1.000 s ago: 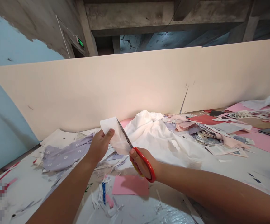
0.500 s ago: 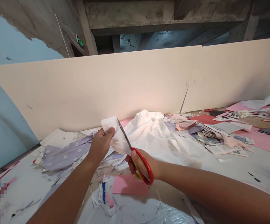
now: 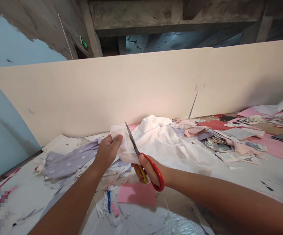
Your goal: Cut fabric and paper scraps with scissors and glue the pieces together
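left hand: bare. left thumbnail: short, plain. left forearm: bare from wrist to the lower frame edge, slender, smooth. right hand: bare. right thumbnail: short, plain. right forearm: bare along its whole visible length, slender, broadening toward the frame edge. clothing: out of view, cannot be told.

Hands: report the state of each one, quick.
Left hand: fingers closed on the white cloth, holding it up.
Right hand: fingers closed in the handles of the red scissors, blades against the cloth.
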`<move>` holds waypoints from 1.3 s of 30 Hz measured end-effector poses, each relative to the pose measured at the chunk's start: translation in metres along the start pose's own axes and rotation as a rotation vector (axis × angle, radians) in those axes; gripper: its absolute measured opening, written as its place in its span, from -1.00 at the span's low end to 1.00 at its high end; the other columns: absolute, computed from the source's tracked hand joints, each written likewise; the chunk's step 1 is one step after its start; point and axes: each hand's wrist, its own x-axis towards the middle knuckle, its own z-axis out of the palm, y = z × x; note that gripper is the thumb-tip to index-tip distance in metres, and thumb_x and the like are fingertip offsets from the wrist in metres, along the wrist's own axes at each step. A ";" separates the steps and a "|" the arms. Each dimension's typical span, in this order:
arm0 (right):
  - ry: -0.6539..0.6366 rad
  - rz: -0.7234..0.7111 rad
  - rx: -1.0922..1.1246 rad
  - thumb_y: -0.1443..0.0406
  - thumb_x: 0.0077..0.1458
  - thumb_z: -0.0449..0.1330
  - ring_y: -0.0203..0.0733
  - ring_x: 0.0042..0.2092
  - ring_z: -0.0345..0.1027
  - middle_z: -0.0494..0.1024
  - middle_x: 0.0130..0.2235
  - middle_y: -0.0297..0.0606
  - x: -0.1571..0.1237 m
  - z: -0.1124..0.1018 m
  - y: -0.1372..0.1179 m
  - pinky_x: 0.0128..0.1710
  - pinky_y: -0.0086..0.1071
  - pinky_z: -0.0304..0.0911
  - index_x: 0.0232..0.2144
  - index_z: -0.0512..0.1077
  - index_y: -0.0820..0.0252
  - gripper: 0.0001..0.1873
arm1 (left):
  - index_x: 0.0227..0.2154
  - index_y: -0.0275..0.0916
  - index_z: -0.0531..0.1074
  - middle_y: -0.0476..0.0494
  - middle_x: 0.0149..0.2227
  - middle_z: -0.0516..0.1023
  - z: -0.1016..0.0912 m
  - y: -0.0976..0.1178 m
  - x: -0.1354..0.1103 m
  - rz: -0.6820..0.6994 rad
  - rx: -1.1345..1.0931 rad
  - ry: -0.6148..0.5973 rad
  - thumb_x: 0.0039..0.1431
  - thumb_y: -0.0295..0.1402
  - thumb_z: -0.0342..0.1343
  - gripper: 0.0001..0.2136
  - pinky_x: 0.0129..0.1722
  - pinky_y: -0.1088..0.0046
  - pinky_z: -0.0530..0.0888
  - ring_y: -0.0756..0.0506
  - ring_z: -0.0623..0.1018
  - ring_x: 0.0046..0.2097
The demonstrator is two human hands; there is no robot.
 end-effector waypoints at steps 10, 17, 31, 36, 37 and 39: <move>0.031 -0.020 -0.049 -0.26 -0.08 -0.23 -0.40 -0.64 0.08 0.16 -0.63 -0.47 -0.001 -0.004 -0.001 -0.59 -0.43 0.11 -0.42 0.19 0.20 -0.34 | -0.49 -0.28 0.38 0.00 -0.58 0.41 0.004 -0.003 -0.002 -0.028 0.058 -0.050 -0.04 -0.05 0.03 -0.66 -0.54 0.52 0.26 -0.03 0.37 -0.50; 0.054 -0.034 -0.087 -0.25 -0.06 -0.25 -0.39 -0.65 0.08 0.16 -0.69 -0.45 0.001 -0.003 -0.001 -0.61 -0.44 0.11 -0.53 0.18 0.20 -0.35 | -0.51 -0.31 0.39 -0.02 -0.58 0.41 0.005 -0.002 -0.003 -0.071 -0.041 -0.095 -0.07 -0.08 0.07 -0.67 -0.53 0.51 0.27 -0.03 0.37 -0.51; 0.087 -0.001 -0.125 -0.22 -0.04 -0.23 -0.37 -0.63 0.07 0.16 -0.73 -0.41 -0.001 -0.001 0.006 -0.59 -0.44 0.11 -0.70 0.15 0.18 -0.35 | -0.54 -0.29 0.35 0.05 -0.61 0.39 0.012 0.005 -0.006 -0.108 -0.108 -0.022 -0.17 -0.16 0.17 -0.73 -0.55 0.51 0.27 0.01 0.35 -0.55; 0.107 -0.011 -0.113 -0.20 0.00 -0.22 -0.37 -0.64 0.09 0.17 -0.73 -0.42 0.000 -0.001 0.011 -0.60 -0.44 0.11 -0.69 0.15 0.18 -0.37 | -0.51 -0.27 0.37 0.04 -0.58 0.40 0.016 0.004 -0.011 -0.083 0.028 0.046 -0.14 -0.15 0.14 -0.74 -0.55 0.51 0.29 0.00 0.37 -0.52; 0.111 -0.029 -0.127 -0.18 0.02 -0.22 -0.37 -0.64 0.09 0.16 -0.73 -0.41 0.000 -0.001 0.012 -0.60 -0.44 0.12 -0.69 0.15 0.18 -0.38 | -0.51 -0.27 0.37 0.04 -0.59 0.40 0.017 0.003 -0.011 -0.085 0.023 0.050 -0.14 -0.15 0.14 -0.74 -0.54 0.51 0.29 0.00 0.37 -0.52; 0.111 -0.059 -0.152 -0.16 0.05 -0.23 -0.37 -0.65 0.09 0.17 -0.74 -0.41 0.000 0.000 0.013 -0.61 -0.44 0.12 -0.69 0.14 0.18 -0.39 | -0.54 -0.28 0.35 0.05 -0.61 0.38 0.018 0.003 -0.011 -0.090 -0.003 0.046 -0.13 -0.15 0.13 -0.74 -0.55 0.52 0.29 0.01 0.35 -0.54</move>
